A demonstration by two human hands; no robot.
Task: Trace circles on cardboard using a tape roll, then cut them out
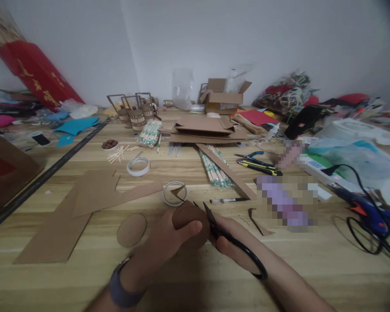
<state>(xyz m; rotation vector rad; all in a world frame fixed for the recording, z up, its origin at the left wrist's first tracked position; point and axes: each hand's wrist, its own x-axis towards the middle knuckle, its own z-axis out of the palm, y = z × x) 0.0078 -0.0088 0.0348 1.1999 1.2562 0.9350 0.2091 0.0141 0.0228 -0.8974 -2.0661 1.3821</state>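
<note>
Between thumb and fingers, my left hand [169, 236] grips a round cardboard disc [196, 221]. My right hand [229, 240] is wrapped round the handles of black scissors [243, 249], whose blades are parted at the disc's right edge. Left of the hands, a cut cardboard circle [131, 230] lies flat on the table. Just beyond the disc sits a roll of tape [175, 184] with a curved cardboard scrap [178, 192] across it. Another thin cardboard offcut [256, 223] lies to the right of my right hand.
Cardboard sheets [52, 234] lie at left, near a second tape roll [138, 162]. Bundled sticks [214, 169], a pen [229, 200], pliers [250, 154] and a cutter [260, 167] lie ahead. A blue glue gun [370, 212] with its cord is at right. Small woven buckets [138, 120] stand behind.
</note>
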